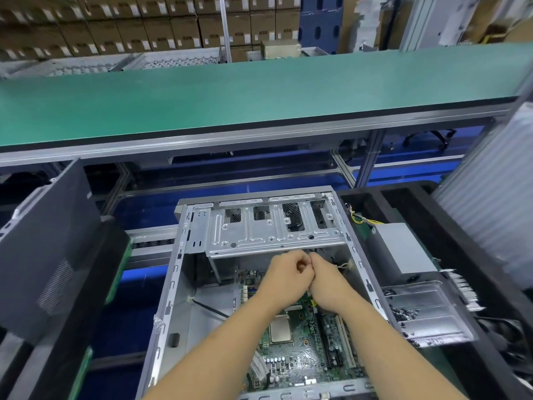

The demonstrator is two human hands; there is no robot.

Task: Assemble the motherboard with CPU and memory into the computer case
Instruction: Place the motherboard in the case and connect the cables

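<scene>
The motherboard [291,353] lay flat inside the open computer case [173,284], its CPU [280,330] facing up. I saw the left hand [284,280] and right hand [326,281] touching just below the drive cage [274,226], fingers curled; I could not tell what either grip held.

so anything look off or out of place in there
Nothing stands out. The motherboard lies flat in the case, CPU seated. Both hands are curled together just below the drive cage; what they hold is hidden. Screws stay in their tray.
</scene>
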